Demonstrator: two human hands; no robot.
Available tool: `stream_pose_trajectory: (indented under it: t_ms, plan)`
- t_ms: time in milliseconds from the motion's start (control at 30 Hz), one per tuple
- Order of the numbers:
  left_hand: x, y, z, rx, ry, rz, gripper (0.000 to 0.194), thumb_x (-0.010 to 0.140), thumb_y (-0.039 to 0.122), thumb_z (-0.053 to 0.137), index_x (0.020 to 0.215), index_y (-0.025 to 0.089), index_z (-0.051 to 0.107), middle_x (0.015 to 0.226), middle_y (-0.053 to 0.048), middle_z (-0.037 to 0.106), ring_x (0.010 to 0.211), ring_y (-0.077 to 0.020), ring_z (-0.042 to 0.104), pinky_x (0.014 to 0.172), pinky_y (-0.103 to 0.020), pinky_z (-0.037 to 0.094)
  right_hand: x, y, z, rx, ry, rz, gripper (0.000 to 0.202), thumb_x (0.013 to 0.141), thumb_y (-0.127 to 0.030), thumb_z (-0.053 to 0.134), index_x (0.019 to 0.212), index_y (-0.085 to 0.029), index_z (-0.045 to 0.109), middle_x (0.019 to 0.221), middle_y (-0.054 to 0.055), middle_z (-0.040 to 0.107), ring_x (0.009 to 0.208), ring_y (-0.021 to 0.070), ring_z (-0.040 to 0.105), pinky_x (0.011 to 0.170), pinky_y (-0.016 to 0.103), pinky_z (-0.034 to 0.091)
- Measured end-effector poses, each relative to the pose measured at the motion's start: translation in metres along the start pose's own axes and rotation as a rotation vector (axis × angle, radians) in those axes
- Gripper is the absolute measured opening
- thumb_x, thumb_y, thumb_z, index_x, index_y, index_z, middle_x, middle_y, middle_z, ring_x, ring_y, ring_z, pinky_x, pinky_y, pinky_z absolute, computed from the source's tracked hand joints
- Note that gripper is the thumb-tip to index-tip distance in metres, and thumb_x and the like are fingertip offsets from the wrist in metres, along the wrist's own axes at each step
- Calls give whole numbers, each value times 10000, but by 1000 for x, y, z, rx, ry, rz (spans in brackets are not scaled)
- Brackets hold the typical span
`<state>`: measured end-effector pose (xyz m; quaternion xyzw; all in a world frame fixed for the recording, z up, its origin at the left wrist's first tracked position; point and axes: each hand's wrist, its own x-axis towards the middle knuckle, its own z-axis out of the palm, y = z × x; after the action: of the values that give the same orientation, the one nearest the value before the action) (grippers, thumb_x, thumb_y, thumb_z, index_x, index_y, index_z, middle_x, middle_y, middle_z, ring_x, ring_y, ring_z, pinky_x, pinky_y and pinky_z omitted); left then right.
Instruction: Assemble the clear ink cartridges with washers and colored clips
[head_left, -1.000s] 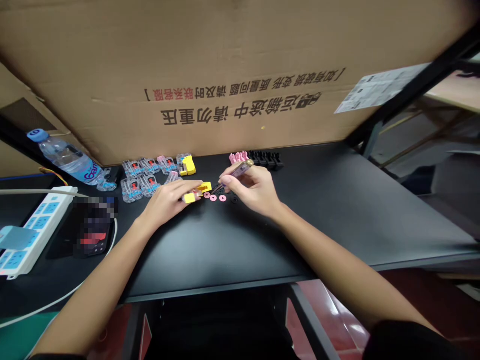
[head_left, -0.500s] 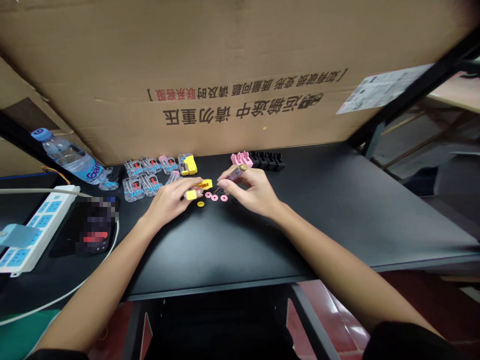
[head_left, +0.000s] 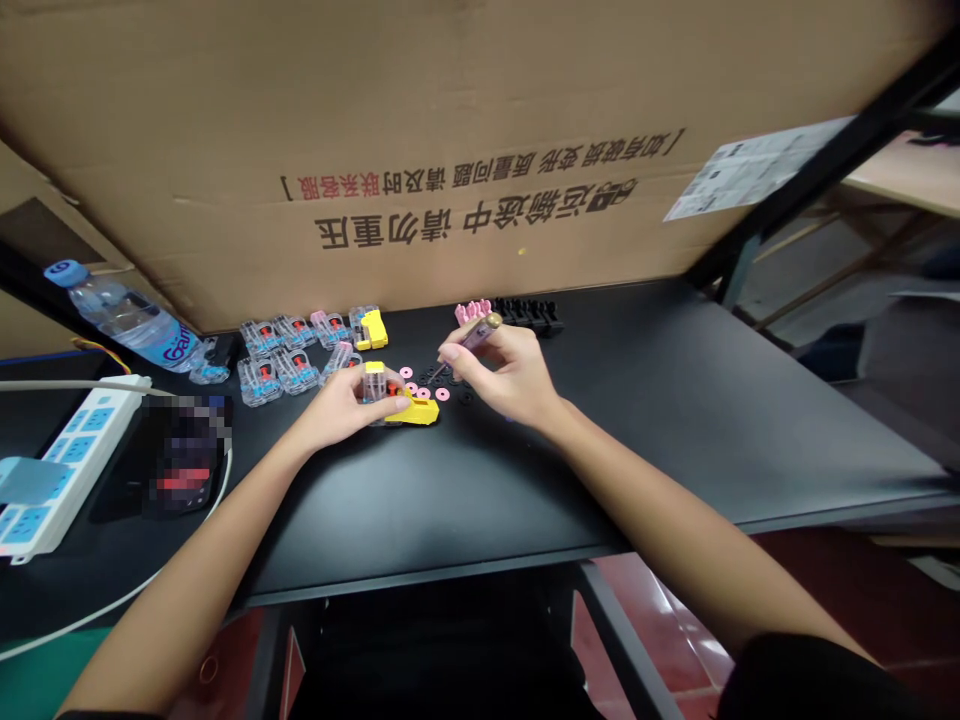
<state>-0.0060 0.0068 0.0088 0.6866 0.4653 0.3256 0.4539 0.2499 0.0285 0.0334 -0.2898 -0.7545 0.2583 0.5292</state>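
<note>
My left hand (head_left: 346,405) is closed around a clear-and-yellow plastic piece (head_left: 417,410) with a red part inside, holding it low over the table. In my right hand (head_left: 510,375) is a screwdriver (head_left: 480,330), gripped like a pen, its thin shaft slanting down to the left. The tip is over several small pink washers (head_left: 442,395) and black washers (head_left: 465,398) scattered between the hands. Behind my left hand stand several similar clear plastic pieces (head_left: 296,370) with blue and red parts, and one with a yellow part (head_left: 370,329).
Pink clips (head_left: 472,311) and black clips (head_left: 529,315) line up by the cardboard wall (head_left: 420,110). At left are a water bottle (head_left: 135,315), a white power strip (head_left: 75,465), a phone (head_left: 184,460) and a white cable (head_left: 105,620). The black table (head_left: 675,420) extends right.
The clear-and-yellow piece in my left hand has turned, its yellow part now lower and pointing right. My right hand has shifted slightly, with the screwdriver more upright.
</note>
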Motion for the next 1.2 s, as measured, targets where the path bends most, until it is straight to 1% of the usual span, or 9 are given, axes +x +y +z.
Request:
stream_pose_trajectory:
  t_ms: [233,333,500,633,733,867,933,1067,1200]
  plan:
    - [-1,6,-5,25,9,132,378,831,502,893,957,174,754,963,-60,777,828,-195,739,786,-336,620,1,0,-2,-31,-54,34,337,1059,-498,659,882,-214,700,855,46,762,722,178,688,722,344,585]
    - [-3,9,-5,15,86,226,380,818,487,912,943,177,732,971,-64,778,859,-204,753,819,-347,631,4,1,-4,-84,-82,31,367,1103,-455,574,851,-215,691,866,55,756,780,198,695,792,372,573]
    - [-3,10,3,-48,288,207,496,873,510,861,1205,224,630,1117,-65,790,969,-226,792,847,-344,651,0,-1,3,-98,-314,4,232,1096,-278,518,934,-212,671,1023,87,711,906,219,686,847,383,559]
    - [-2,10,7,-11,355,204,515,936,542,789,1299,235,590,1147,-69,779,947,-217,790,830,-325,640,-10,-4,15,-128,-388,43,173,1043,-392,679,1092,-226,664,1121,85,676,931,218,666,846,369,550]
    - [-4,11,10,21,393,248,517,985,563,729,1352,233,579,1135,-68,770,907,-198,771,827,-318,624,-14,-6,24,-87,-413,80,228,1013,-405,738,1138,-228,667,1141,83,699,928,215,676,829,347,540]
    - [-8,12,13,156,490,317,489,1048,552,648,1416,240,569,992,-31,755,805,-170,722,791,-302,589,-16,-9,34,35,-358,73,137,1056,-335,670,1027,-207,708,1041,69,730,865,192,667,806,322,517]
    - [-8,11,12,190,478,305,499,1048,562,646,1427,248,566,924,-5,743,723,-152,697,723,-278,576,-16,-11,37,54,-350,84,141,1049,-326,676,995,-203,717,971,52,735,814,181,650,775,310,505]
    - [-6,10,6,44,353,197,444,1035,643,618,1173,221,639,800,17,710,548,-121,624,500,-230,515,-16,-11,37,52,-371,78,138,1037,-323,674,1007,-201,732,978,58,762,798,179,648,751,305,499]
    - [-5,11,4,11,320,190,446,1019,656,636,953,216,607,748,20,688,516,-117,621,469,-225,511,-16,-10,34,85,-404,166,209,1053,-405,647,1032,-208,714,838,9,717,672,148,571,647,272,452]
